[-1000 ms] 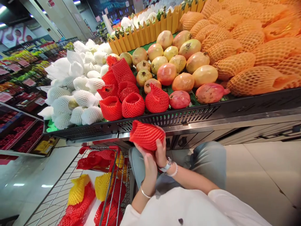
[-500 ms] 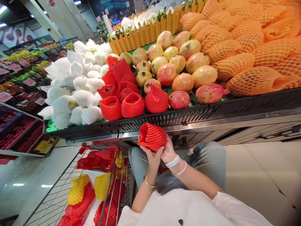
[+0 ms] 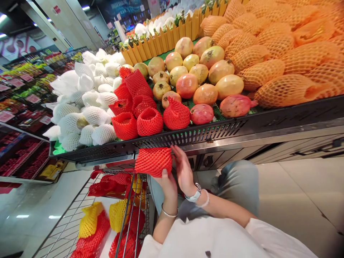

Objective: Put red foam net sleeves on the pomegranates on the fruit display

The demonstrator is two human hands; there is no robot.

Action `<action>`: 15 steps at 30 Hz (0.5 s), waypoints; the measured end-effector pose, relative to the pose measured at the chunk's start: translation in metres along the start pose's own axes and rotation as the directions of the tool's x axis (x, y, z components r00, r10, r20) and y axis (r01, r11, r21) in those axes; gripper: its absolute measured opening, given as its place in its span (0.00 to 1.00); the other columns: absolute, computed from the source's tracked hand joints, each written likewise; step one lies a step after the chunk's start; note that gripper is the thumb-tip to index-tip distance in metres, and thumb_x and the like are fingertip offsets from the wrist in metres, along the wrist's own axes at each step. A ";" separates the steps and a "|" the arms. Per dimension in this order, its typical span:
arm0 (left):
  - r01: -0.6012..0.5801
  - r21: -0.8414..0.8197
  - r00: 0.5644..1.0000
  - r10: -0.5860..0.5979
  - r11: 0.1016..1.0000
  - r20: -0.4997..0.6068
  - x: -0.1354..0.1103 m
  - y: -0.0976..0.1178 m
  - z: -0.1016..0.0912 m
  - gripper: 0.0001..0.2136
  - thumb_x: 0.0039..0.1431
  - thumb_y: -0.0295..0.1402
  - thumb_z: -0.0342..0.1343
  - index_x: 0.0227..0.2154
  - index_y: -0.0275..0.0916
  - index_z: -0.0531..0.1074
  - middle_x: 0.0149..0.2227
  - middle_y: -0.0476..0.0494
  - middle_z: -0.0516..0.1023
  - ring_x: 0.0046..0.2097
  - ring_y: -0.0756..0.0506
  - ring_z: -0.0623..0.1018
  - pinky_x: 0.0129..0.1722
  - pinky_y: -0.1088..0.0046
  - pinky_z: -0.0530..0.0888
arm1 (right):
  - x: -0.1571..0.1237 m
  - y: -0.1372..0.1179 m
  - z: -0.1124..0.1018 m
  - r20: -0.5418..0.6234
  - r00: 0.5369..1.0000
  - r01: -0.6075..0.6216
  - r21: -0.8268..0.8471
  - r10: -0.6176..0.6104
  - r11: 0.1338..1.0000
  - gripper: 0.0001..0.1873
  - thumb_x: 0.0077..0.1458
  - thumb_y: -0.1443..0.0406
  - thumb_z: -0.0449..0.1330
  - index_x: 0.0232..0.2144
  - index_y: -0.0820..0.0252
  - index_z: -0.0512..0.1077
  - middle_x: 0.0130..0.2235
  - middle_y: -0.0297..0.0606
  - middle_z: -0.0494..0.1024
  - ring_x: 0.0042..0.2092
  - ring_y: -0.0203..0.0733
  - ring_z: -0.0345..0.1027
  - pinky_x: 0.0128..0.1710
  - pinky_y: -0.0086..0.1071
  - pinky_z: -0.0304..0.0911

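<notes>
A red foam fruit net (image 3: 153, 162) lies on its side in my left hand (image 3: 167, 183), whose thumb presses on its near face. Whether a fruit is inside it cannot be made out. My right hand (image 3: 184, 172) stands open at the net's right end, fingers straight, palm turned toward it; the fingertips are at or close to its edge. Beyond the hands, several red foam nets (image 3: 149, 122) sit at the front of the display, beside loose yellow-red pomegranates (image 3: 186, 86).
A black slotted display edge (image 3: 204, 136) runs in front of me. White-netted fruit (image 3: 71, 123) is piled left, orange-netted fruit (image 3: 285, 89) right. A wire shopping cart (image 3: 118, 247) at lower left holds red nets and yellow nets (image 3: 88, 220). A small wooden fence (image 3: 161, 41) stands behind.
The red foam net has moved left and turned onto its side, with its opening no longer showing. My right hand has let go of it and straightened its fingers.
</notes>
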State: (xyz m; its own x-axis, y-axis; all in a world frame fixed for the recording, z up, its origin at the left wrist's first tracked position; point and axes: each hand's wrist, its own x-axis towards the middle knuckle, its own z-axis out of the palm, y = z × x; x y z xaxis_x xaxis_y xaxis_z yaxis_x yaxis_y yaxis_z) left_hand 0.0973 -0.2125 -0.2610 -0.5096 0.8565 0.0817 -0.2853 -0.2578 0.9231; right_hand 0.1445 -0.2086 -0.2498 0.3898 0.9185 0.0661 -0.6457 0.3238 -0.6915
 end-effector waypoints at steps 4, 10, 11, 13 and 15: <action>0.131 -0.102 0.991 -0.132 0.986 0.001 -0.003 0.019 -0.004 0.29 0.53 0.48 0.60 0.57 0.48 0.65 0.62 0.44 0.68 0.60 0.43 0.72 0.54 0.72 0.73 | 0.020 0.007 -0.017 0.282 0.820 0.566 -0.276 -0.498 0.777 0.34 0.54 0.37 0.52 0.57 0.42 0.65 0.69 0.33 0.55 0.71 0.53 0.43 0.67 0.58 0.44; 0.186 -0.144 0.973 -0.162 0.972 0.164 -0.022 0.027 -0.002 0.34 0.48 0.57 0.62 0.58 0.52 0.67 0.64 0.45 0.66 0.63 0.40 0.68 0.59 0.67 0.71 | 0.028 -0.001 -0.014 0.572 0.641 0.736 -0.269 -0.512 0.621 0.37 0.50 0.38 0.58 0.57 0.46 0.66 0.61 0.42 0.67 0.65 0.59 0.57 0.63 0.61 0.52; 0.196 -0.173 0.968 -0.162 0.965 0.194 -0.024 0.025 0.000 0.35 0.48 0.60 0.59 0.58 0.53 0.66 0.65 0.46 0.65 0.64 0.40 0.67 0.59 0.66 0.71 | 0.026 -0.004 -0.010 0.491 0.691 0.700 -0.271 -0.530 0.661 0.34 0.51 0.40 0.58 0.56 0.47 0.67 0.58 0.42 0.70 0.63 0.57 0.61 0.62 0.59 0.54; 0.185 -0.219 0.963 -0.133 0.958 0.233 -0.027 0.018 0.004 0.36 0.49 0.65 0.52 0.59 0.57 0.64 0.65 0.47 0.64 0.65 0.40 0.66 0.59 0.63 0.70 | 0.023 -0.011 -0.002 0.242 0.813 0.579 -0.242 -0.529 0.779 0.27 0.55 0.44 0.58 0.51 0.49 0.71 0.53 0.40 0.74 0.58 0.52 0.67 0.61 0.53 0.58; 0.118 -0.212 0.965 -0.062 0.970 0.256 -0.028 0.010 0.008 0.38 0.48 0.63 0.56 0.62 0.61 0.57 0.67 0.47 0.62 0.65 0.41 0.66 0.60 0.63 0.69 | 0.023 -0.020 0.004 -0.032 0.916 0.394 -0.109 -0.399 0.913 0.21 0.58 0.47 0.55 0.46 0.51 0.74 0.50 0.36 0.77 0.53 0.46 0.70 0.60 0.47 0.60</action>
State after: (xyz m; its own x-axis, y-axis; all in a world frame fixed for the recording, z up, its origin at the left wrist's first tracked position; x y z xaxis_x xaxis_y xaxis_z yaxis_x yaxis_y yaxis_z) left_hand 0.1146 -0.2353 -0.2514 -0.2660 0.9567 0.1179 -0.5090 -0.2433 0.8256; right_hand 0.1637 -0.1931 -0.2317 0.6359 0.7052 0.3135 -0.3641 0.6323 -0.6838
